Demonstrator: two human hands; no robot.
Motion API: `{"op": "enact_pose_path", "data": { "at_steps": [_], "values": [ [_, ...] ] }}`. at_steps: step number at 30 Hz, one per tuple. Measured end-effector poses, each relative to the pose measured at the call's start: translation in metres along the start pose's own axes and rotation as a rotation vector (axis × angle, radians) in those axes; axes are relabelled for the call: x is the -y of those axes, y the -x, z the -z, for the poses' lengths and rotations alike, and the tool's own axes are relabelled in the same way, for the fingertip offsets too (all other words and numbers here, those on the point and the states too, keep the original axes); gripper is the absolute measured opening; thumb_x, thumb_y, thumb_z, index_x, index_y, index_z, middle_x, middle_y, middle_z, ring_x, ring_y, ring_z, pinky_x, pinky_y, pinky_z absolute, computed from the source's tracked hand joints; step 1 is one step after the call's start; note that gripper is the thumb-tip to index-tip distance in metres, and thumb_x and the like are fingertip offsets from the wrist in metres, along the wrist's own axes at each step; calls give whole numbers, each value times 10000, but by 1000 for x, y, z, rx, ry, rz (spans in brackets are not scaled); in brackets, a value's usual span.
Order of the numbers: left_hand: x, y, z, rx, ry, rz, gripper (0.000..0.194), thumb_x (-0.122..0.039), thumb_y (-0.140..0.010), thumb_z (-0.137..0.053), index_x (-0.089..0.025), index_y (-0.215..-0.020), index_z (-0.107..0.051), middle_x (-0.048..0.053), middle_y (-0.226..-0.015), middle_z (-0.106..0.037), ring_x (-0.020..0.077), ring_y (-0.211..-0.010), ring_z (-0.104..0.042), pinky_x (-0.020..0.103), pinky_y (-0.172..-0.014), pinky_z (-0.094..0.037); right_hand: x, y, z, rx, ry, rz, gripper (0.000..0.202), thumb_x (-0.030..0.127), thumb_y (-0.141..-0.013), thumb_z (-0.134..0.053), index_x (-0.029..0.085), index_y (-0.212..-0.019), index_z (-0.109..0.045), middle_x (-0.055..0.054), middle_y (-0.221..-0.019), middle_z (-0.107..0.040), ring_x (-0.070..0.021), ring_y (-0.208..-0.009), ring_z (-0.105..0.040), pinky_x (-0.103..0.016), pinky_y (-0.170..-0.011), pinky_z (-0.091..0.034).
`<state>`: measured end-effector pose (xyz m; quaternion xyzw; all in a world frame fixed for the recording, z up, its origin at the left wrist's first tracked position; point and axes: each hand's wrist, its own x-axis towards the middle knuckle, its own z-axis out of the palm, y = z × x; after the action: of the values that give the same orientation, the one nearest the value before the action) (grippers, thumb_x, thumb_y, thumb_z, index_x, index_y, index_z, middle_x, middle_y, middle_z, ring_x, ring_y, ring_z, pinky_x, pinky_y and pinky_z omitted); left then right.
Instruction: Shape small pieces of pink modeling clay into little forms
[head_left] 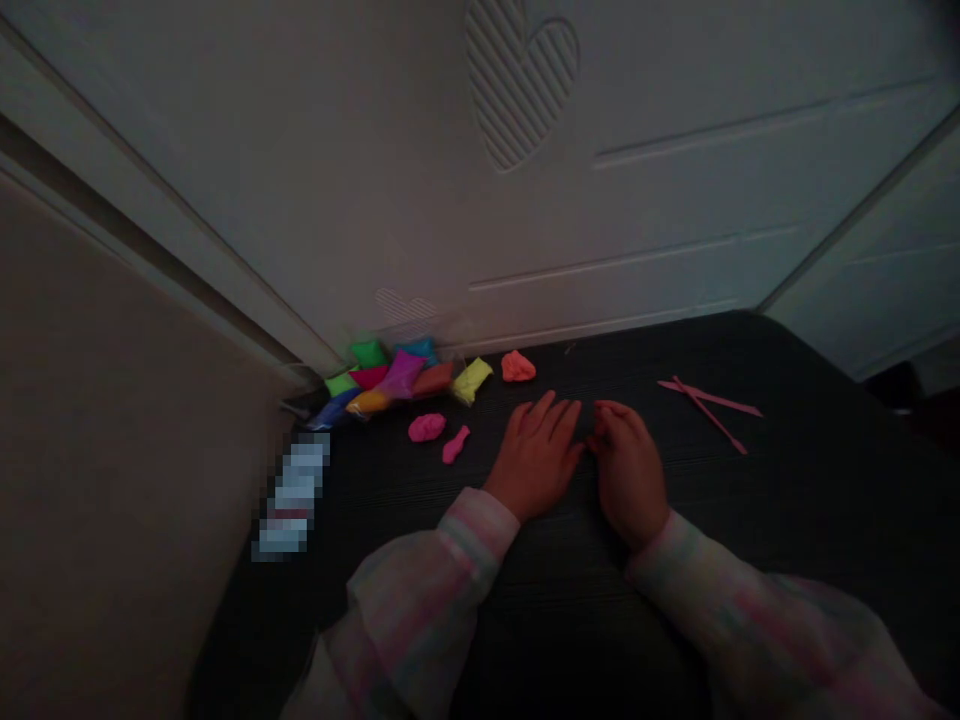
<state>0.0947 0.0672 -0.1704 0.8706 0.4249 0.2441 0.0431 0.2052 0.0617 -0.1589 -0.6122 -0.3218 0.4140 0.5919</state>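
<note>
- Probably soft and very light, the orange lump (517, 366) lies on the dark table (817, 500), just beyond the fingertips of the left hand (534, 458); its creased surface suggests a putty that dents easily, so a loose grip around its sides looks best
- Left hand: palm down, fingers long and slightly parted, nothing visible in its grasp; whatever may be under the palm is hidden
- Right hand (631, 475): curled beside the left one, fingertips drawn narrow toward the thumb; whether they pinch something small, I cannot tell
- Left of the left hand, the pink lump (427, 428) and the small pink piece (456, 444) lie near each other, likely just as soft; the smaller one has a thin neck that could bend or tear, so its thick end is the safer hold
- Near the pale panel, the yellow packet (472, 381) sits by the heap of coloured packets (401, 375); the shiny wrap may slip, so pinch an edge
- Well to the right, the crossed pink sticks (712, 401) look slim, light and rather stiff, best taken mid-shaft
</note>
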Motion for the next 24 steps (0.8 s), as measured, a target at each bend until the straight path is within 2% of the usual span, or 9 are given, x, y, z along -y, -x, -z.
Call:
{"op": "enact_pose_path", "data": {
  "at_steps": [4, 7, 9, 11, 13, 18, 21, 24],
  "values": [
    [3, 0, 6, -61, -13, 15, 402, -335, -884, -438, -135, -1228, -492, 101, -1241, -591, 236, -1228, -449, 406, -998, -370, 2, 3, -1, 1, -18, 14, 142, 330, -713, -525, 213, -705, -604, -36, -786, -572, -166, -653, -502, -308, -557, -419],
    [12, 2, 13, -204, -18, 120, 362, -251, -934, -292, -115, -1203, -492, 121, -1179, -614, 194, -1168, -500, 366, -950, -421, 0, 4, -2, -6, -39, 15, 167, 351, -710, -516, 212, -735, -605, -21, -798, -558, -144, -624, -485, -289, -543, -407],
    [18, 2, 18, -307, -26, 208, 419, -164, -941, -151, -78, -1235, -437, 166, -1195, -583, 188, -1164, -498, 376, -934, -432, -2, 3, -2, -11, -53, 2, 177, 356, -711, -513, 213, -771, -600, -2, -764, -536, -130, -596, -467, -277, -535, -399],
    [22, 2, 20, -355, -33, 229, 425, -139, -937, -133, -88, -1260, -403, 171, -1232, -552, 188, -1189, -476, 394, -954, -416, -5, 3, -2, -13, -61, -11, 176, 351, -711, -514, 213, -784, -595, 10, -737, -517, -122, -585, -455, -267, -532, -395],
    [22, 1, 20, -341, -45, 174, 387, -147, -931, -207, -113, -1240, -438, 151, -1223, -565, 197, -1201, -469, 405, -982, -389, -6, 2, -1, -12, -66, -16, 165, 343, -707, -516, 211, -768, -594, 11, -739, -516, -119, -589, -453, -260, -530, -392],
    [16, 1, 8, -187, -96, -68, 360, -92, -855, -401, -170, -1177, -542, 89, -1176, -631, 222, -1223, -468, 429, -1037, -327, -5, 1, -2, -15, -72, -25, 166, 337, -707, -513, 211, -769, -602, 6, -756, -533, -118, -583, -453, -252, -503, -380],
    [15, 2, 1, -164, -120, -92, 362, -76, -853, -398, -120, -1185, -537, 122, -1194, -621, 243, -1250, -440, 441, -1035, -329, -4, 1, -3, -17, -65, -36, 154, 310, -717, -505, 200, -747, -608, -5, -774, -541, -113, -583, -453, -252, -508, -385],
    [16, 1, -1, -170, -125, -92, 344, -85, -846, -420, -129, -1162, -551, 111, -1170, -638, 228, -1240, -453, 427, -1028, -347, -1, 2, -3, -11, -73, -47, 142, 285, -722, -498, 196, -728, -608, -6, -753, -534, -111, -576, -445, -247, -499, -379]
  ]
}}
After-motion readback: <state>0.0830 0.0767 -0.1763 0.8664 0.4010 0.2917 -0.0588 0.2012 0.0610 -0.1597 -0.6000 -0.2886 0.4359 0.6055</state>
